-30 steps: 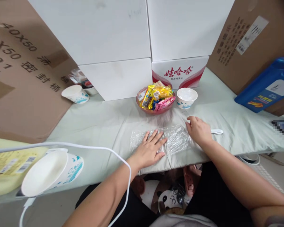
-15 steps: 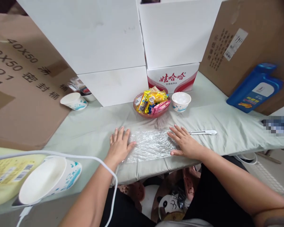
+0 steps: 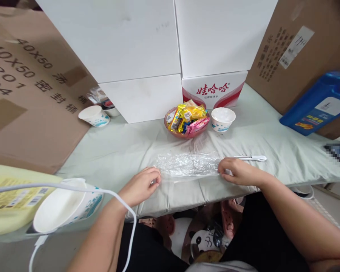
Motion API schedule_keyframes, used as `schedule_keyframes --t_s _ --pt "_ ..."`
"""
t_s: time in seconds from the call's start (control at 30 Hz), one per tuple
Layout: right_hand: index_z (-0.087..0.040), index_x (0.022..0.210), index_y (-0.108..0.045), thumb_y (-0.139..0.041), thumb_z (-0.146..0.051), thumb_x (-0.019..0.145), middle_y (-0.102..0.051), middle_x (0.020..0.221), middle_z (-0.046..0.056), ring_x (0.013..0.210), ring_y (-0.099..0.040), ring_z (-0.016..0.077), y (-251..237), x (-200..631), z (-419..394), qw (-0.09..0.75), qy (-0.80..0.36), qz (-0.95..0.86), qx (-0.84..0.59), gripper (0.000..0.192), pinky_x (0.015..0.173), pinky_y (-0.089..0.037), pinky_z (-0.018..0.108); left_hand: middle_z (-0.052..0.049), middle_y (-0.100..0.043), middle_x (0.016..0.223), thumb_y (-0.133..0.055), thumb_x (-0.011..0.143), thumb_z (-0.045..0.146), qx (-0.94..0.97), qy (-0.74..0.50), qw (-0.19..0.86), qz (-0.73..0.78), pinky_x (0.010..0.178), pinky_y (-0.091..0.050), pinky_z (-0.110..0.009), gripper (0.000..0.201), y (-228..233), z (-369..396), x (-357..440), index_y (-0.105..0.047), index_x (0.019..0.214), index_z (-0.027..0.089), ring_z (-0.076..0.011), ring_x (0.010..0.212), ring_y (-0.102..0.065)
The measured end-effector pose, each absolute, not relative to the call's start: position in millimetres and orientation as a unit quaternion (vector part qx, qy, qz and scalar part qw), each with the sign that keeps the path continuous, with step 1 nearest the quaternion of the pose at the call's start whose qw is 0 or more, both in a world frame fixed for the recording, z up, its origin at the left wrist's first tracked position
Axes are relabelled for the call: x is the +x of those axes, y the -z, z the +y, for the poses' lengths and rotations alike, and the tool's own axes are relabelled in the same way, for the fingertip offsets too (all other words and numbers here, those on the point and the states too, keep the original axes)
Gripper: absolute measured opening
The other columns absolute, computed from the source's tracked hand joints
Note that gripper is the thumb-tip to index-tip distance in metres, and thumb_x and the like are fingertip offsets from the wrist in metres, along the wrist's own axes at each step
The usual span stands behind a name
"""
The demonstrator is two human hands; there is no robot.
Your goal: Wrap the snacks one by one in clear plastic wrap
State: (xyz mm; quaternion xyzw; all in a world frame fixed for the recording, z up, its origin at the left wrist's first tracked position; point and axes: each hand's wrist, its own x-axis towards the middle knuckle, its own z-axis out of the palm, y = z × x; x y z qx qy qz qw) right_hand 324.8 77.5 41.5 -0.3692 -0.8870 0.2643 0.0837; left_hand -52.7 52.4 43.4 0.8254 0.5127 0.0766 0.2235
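Observation:
A crinkled sheet of clear plastic film point(image 3: 191, 164) lies on the pale green cloth of the table in front of me. My left hand point(image 3: 143, 184) is curled in at the film's near left corner, thumb and fingers closed on the edge. At the opposite end my right hand point(image 3: 235, 172) pinches the near right corner, its fingertips partly hidden. Just beyond the right hand, a white utility knife point(image 3: 253, 158) rests on the cloth.
Behind the film stand a pink bowl point(image 3: 187, 133) of wrapped snacks and a paper cup point(image 3: 223, 120). White boxes point(image 3: 155, 100) line the back. A blue bottle point(image 3: 314, 107) leans at right. A white cable point(image 3: 107, 190) crosses my left forearm, near a larger paper cup point(image 3: 89, 204).
Both hands have gone from lying flat on the film to pinching its near corners. The film now covers a narrower strip, its near edge farther from me. The view has shifted slightly.

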Motion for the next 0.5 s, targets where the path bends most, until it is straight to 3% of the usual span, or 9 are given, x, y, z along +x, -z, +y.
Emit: schedule_keyframes --t_s 0.2,0.4,0.5 --pt "-0.021 0.084 -0.056 -0.045 -0.025 0.088 -0.064 0.07 -0.001 0.063 -0.056 0.0147 -34.7 329.7 86.1 0.085 -0.314 -0.814 -0.48 0.012 0.062 -0.039 0.025 0.004 -0.064 0.071 -0.043 0.085 0.029 0.725 -0.129 0.298 0.607 0.068 -0.046 -0.026 0.008 -39.2 60.5 -50.3 -0.048 0.086 0.023 -0.0152 0.069 -0.063" --pt "-0.021 0.093 -0.056 -0.042 -0.025 0.091 -0.064 0.063 -0.002 0.061 -0.06 0.0163 -18.4 319.3 93.1 0.103 -0.254 -0.774 -0.571 0.015 0.062 -0.038 0.025 -0.001 -0.068 0.082 -0.044 0.089 0.026 0.709 -0.104 0.137 0.684 0.068 -0.044 -0.028 0.011 -24.1 79.4 -31.7 -0.053 0.094 0.023 -0.0178 0.075 -0.065" --pt "-0.021 0.095 -0.057 -0.043 -0.025 0.092 -0.069 0.075 0.003 0.07 -0.063 0.0196 -12.1 308.1 91.7 0.076 -0.163 -0.764 -0.619 0.016 0.064 -0.037 0.027 -0.003 -0.07 0.086 -0.045 0.091 0.027 0.709 -0.053 0.091 0.697 0.067 -0.043 -0.028 0.013 -18.7 86.2 -23.6 -0.055 0.096 0.023 -0.0198 0.08 -0.066"
